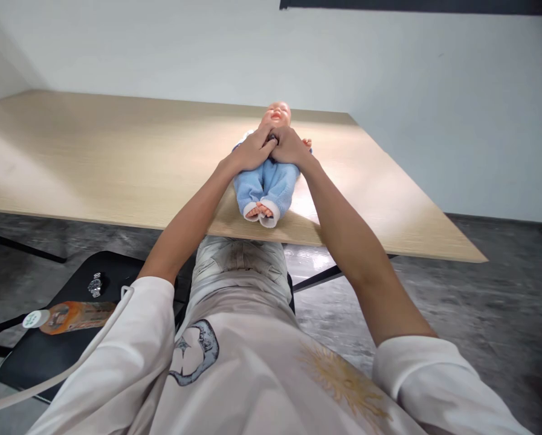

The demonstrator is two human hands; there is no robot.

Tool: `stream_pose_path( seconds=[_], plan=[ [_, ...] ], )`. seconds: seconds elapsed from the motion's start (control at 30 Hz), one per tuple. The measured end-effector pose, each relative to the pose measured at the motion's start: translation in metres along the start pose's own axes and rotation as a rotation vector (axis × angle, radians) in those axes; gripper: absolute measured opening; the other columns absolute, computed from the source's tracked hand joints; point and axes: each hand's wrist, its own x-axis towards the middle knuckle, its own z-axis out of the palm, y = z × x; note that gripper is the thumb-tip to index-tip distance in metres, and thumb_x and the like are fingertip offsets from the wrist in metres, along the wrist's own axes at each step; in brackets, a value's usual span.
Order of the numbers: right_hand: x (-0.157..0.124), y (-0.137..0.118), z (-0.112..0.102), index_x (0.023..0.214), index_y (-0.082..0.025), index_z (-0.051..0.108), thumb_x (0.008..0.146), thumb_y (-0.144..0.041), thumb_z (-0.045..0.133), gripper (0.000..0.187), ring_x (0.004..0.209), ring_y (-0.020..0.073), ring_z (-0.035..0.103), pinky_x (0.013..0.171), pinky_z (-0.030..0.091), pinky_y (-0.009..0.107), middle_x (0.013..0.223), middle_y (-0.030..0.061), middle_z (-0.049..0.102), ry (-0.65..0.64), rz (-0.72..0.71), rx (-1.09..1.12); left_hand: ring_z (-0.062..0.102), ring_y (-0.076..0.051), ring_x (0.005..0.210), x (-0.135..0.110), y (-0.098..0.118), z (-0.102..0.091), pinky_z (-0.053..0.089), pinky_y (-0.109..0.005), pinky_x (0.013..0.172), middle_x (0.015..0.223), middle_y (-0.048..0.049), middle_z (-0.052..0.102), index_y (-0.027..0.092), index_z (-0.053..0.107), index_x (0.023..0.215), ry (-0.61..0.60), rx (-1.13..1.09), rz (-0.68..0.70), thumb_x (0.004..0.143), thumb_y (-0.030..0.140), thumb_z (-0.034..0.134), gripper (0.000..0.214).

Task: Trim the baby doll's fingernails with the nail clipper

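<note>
A baby doll (277, 113) lies on its back on the light wooden table (116, 163), head away from me, feet toward the near edge. It wears light blue trousers (266, 187) with white cuffs. My left hand (252, 151) and my right hand (287, 146) rest together on the doll's chest, fingers curled and pressed against each other at the middle. Something small and dark shows between the fingertips; I cannot make out what it is. The doll's torso is hidden under both hands.
A black chair seat (39, 356) stands at my lower left with an orange-labelled bottle (69, 317) and a wristwatch (95, 284) on it. A white cable (71, 368) runs over my left sleeve. A pale wall is behind the table; the floor is dark grey.
</note>
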Motion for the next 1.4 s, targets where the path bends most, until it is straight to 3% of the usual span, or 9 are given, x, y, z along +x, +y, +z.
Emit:
stream_pose_path(
  seconds=[0.37,0.5,0.7,0.9,1.2,1.4],
  plan=[
    [-0.005,-0.014,-0.006,0.075,-0.025,0.05,0.077,-0.011,0.067,0.023,0.09,0.0321,0.07,0.093,0.059,0.049,0.084,0.0089,0.07,-0.022,0.052,-0.032,0.071,-0.039,0.132,0.0,0.0,0.0,0.053,-0.061,0.12,0.126,-0.0084,0.083,0.035,0.071,0.132,-0.019,-0.022,0.018,0.103,0.043,0.061,0.031],
    [-0.005,-0.014,-0.005,0.076,-0.026,0.05,0.08,-0.018,0.07,0.022,0.092,0.0337,0.07,0.094,0.06,0.051,0.081,0.009,0.069,-0.016,0.045,-0.037,0.07,-0.037,0.133,0.0,0.001,0.0,0.053,-0.058,0.121,0.131,-0.0089,0.082,0.031,0.069,0.13,-0.021,-0.008,0.018,0.106,0.039,0.059,0.028],
    [-0.005,-0.012,-0.005,0.09,-0.025,0.064,0.086,-0.038,0.076,0.018,0.098,0.0393,0.07,0.092,0.062,0.056,0.08,0.0109,0.069,-0.018,-0.005,0.003,0.068,-0.036,0.131,-0.001,0.005,0.001,0.051,-0.057,0.121,0.139,-0.0113,0.079,0.025,0.066,0.131,-0.028,0.047,0.006,0.109,0.036,0.054,0.028],
    [-0.007,-0.015,-0.008,0.085,-0.028,0.061,0.083,-0.04,0.078,0.021,0.097,0.0385,0.069,0.09,0.062,0.056,0.077,0.009,0.067,-0.017,0.026,0.015,0.062,-0.034,0.134,-0.002,0.008,-0.001,0.047,-0.058,0.124,0.142,-0.0077,0.077,0.028,0.065,0.134,-0.055,0.036,0.007,0.113,0.048,0.049,0.033],
    [-0.013,-0.03,-0.015,0.085,-0.028,0.061,0.08,-0.042,0.077,0.021,0.098,0.0399,0.069,0.084,0.061,0.055,0.076,0.0095,0.067,-0.045,0.043,-0.014,0.065,-0.034,0.125,-0.003,0.012,0.001,0.05,-0.058,0.119,0.137,-0.0138,0.077,0.025,0.065,0.129,-0.037,0.059,0.017,0.109,0.044,0.048,0.032],
    [-0.012,-0.024,-0.013,0.086,-0.029,0.063,0.081,-0.044,0.077,0.021,0.099,0.0408,0.069,0.086,0.061,0.056,0.079,0.0105,0.07,-0.043,0.039,-0.013,0.064,-0.032,0.129,-0.005,0.016,0.0,0.048,-0.055,0.123,0.142,-0.0126,0.076,0.024,0.063,0.133,-0.052,0.073,0.011,0.108,0.039,0.046,0.034]
  ],
)
